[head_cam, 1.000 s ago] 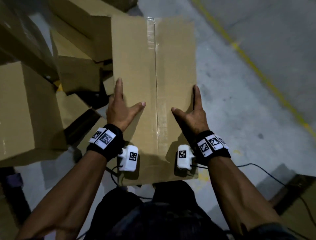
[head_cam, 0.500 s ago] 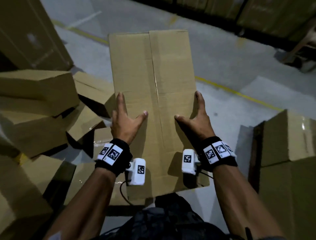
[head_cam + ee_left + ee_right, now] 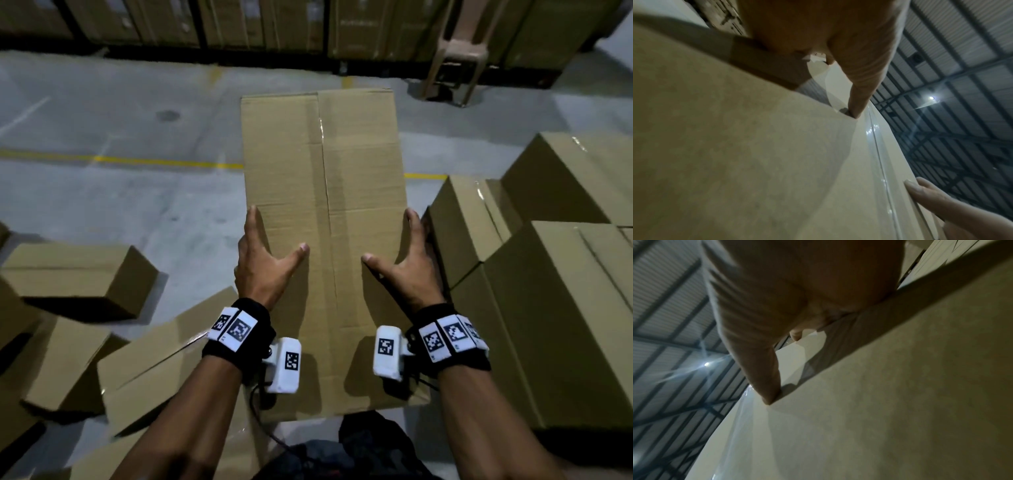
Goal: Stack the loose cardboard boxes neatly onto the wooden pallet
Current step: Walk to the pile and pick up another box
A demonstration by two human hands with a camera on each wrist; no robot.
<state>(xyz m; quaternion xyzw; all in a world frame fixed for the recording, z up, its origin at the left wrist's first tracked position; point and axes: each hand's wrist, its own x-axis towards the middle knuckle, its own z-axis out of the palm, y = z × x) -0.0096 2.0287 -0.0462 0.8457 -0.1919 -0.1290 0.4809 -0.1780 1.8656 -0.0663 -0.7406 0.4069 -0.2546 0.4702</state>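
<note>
Hands come first at the bottom centre of the head view: the left hand [image 3: 263, 263] and the right hand [image 3: 406, 265] clamp a long brown taped cardboard box [image 3: 322, 212] between them, one on each long side. Thumbs lie spread on its top face; the fingers [image 3: 252, 219] run along the side edges, and whether they curl under it cannot be told. Both wrist views show a thumb tip pressing the top face beside the tape seam. The box is carried clear of the floor, its long axis running straight up the frame, away from the body, with neither hand nearer.

Just right of the right hand rises a stack of brown cardboard boxes [image 3: 548, 308], probably the target stack, so the carried box likely has to swing rightward. The wooden pallet itself is not visible. The stack's nearest corner sits almost against the right knuckles, which could snag.

Lower left, loose brown boxes [image 3: 78, 274] lie tumbled on the grey concrete floor [image 3: 137, 205]. Farther up, a yellow floor line [image 3: 164, 161] crosses, then a beige plastic chair [image 3: 455, 51] upper right and a back wall of dark stacked cartons [image 3: 239, 24].
</note>
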